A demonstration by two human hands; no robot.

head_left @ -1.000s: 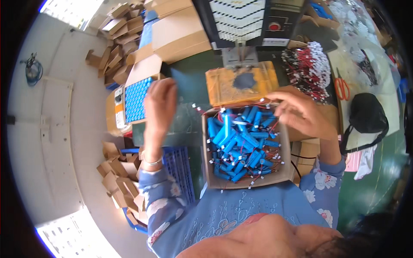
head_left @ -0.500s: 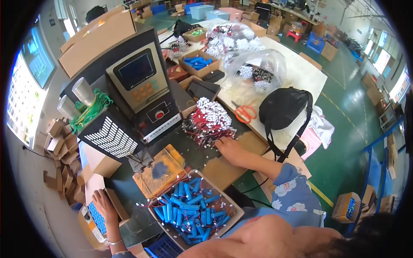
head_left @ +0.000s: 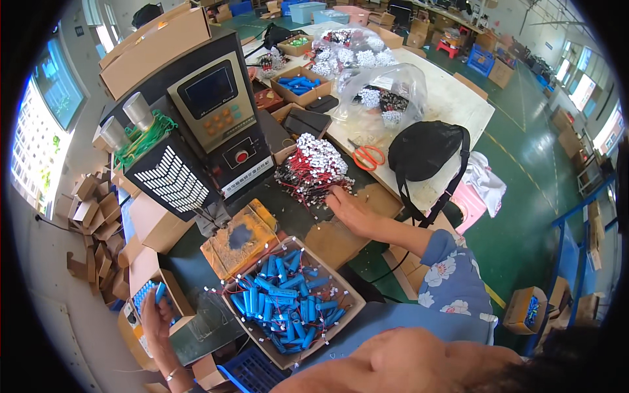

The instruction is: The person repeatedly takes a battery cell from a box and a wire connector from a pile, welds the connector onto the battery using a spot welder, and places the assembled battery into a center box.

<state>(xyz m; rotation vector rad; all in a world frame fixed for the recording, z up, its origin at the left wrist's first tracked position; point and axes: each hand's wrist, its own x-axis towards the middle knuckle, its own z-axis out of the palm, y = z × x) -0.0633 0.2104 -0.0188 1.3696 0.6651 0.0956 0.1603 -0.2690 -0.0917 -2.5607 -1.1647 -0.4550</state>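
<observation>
At the lower left, my left hand is closed on a blue cylindrical battery cell, raised over an open carton packed with rows of cells. My right hand rests by the lower edge of a heap of red and black connector wires with white plugs. Its fingers are drawn together at the wires; what lies between them is too small to make out. A box full of blue battery packs with wires attached sits between my arms.
A dark welding machine with a control panel stands ahead, its tips above a scorched orange block. On the white table lie orange-handled scissors, a black bag and a plastic bag of wires. Cartons are piled left.
My left hand has lifted a blue cell out of the carton's rows. My right hand stays at the wire heap, its fingers drawn closer together. The view has shifted slightly.
</observation>
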